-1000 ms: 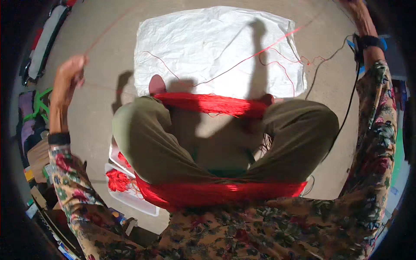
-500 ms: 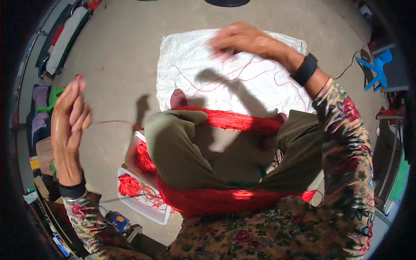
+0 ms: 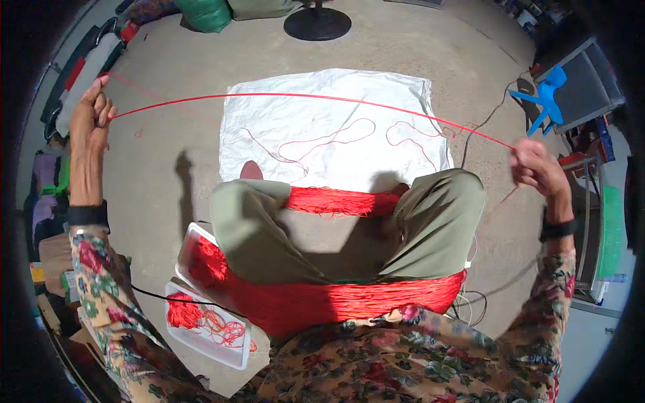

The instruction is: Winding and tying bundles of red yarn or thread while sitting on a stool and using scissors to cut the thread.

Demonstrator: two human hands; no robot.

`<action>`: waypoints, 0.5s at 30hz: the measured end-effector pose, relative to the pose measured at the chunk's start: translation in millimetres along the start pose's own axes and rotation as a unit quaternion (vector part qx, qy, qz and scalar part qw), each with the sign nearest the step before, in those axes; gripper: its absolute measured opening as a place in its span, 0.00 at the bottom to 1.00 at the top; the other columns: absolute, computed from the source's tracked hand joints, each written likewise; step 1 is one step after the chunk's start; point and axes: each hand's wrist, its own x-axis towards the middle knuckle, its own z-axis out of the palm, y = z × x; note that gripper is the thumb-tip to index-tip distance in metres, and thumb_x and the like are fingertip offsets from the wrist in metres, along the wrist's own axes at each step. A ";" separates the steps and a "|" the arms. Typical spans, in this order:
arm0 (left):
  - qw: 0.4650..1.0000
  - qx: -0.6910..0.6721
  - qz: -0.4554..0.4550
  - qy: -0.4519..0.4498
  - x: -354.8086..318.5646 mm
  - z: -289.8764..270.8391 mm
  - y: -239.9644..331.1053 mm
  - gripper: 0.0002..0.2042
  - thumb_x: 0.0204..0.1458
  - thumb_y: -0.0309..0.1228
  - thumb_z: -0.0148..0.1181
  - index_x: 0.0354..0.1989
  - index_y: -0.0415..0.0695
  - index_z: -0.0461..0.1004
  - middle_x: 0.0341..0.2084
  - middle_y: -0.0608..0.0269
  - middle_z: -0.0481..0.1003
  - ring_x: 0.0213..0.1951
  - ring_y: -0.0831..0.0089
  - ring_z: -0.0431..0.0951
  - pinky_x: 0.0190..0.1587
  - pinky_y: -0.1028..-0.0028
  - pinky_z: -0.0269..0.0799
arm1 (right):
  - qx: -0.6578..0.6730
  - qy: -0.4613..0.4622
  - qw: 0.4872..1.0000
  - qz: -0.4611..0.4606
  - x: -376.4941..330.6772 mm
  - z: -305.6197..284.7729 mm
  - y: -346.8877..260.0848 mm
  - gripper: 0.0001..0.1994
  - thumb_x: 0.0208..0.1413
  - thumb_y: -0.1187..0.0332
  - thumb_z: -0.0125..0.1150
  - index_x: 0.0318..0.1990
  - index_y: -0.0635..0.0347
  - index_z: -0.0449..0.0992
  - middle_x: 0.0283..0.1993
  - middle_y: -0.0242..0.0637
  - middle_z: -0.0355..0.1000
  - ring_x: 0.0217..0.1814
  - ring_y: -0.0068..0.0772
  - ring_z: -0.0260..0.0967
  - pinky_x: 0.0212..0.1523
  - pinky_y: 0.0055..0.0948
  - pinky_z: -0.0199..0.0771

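Observation:
A red cord (image 3: 295,96) stretches taut between my raised hands, well above the floor. At the far left my left hand (image 3: 94,114) is closed on one end, a loose tail trailing off past the fingertips. My right hand (image 3: 536,166), slightly blurred, closes on the other end at the right, with a short tail below it. Across my lap lies a thick bundle of red cord (image 3: 356,299). Another red hank (image 3: 342,201) spans between my lower legs, beyond my knees. Thin red cord pieces (image 3: 329,140) curl on a white cloth (image 3: 269,101) on the floor.
By my left thigh stand two white plastic trays (image 3: 225,359), both holding red cord. A blue stand (image 3: 547,101) is at the far right, and a round black base (image 3: 317,27) stands at the back. Cables run along the floor on the right.
My right hand has swung from above the cloth out to the right, pulling the cord straight. My left hand has risen slightly. The view has shifted, showing more of the floor ahead.

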 end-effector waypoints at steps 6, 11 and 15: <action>0.991 0.127 -0.048 -0.018 57.4 52.3 -108.7 0.13 0.54 0.33 0.52 0.45 0.42 0.72 0.18 0.71 0.66 0.17 0.79 0.65 0.25 0.74 0.68 | 0.002 0.146 0.980 0.135 -38.8 -152.2 114.2 0.10 0.57 0.61 0.57 0.33 0.58 0.75 0.24 0.26 0.64 0.21 0.17 0.56 0.25 0.18 0.59; 0.853 0.429 0.083 -0.285 20.9 191.0 -156.5 0.22 0.55 0.44 0.54 0.52 0.42 0.70 0.36 0.58 0.76 0.39 0.71 0.75 0.45 0.72 0.69 | 0.237 0.158 0.959 -0.012 123.3 -74.0 77.0 0.12 0.58 0.62 0.56 0.43 0.60 0.72 0.29 0.28 0.66 0.29 0.23 0.65 0.29 0.19 0.68; 0.862 0.005 -0.080 -0.500 -79.2 280.7 -134.8 0.26 0.52 0.48 0.58 0.50 0.38 0.69 0.41 0.59 0.74 0.43 0.74 0.72 0.50 0.75 0.67 | 0.319 -0.055 0.944 -0.068 199.1 90.6 -34.5 0.10 0.58 0.65 0.55 0.39 0.65 0.71 0.34 0.35 0.69 0.37 0.29 0.71 0.43 0.24 0.77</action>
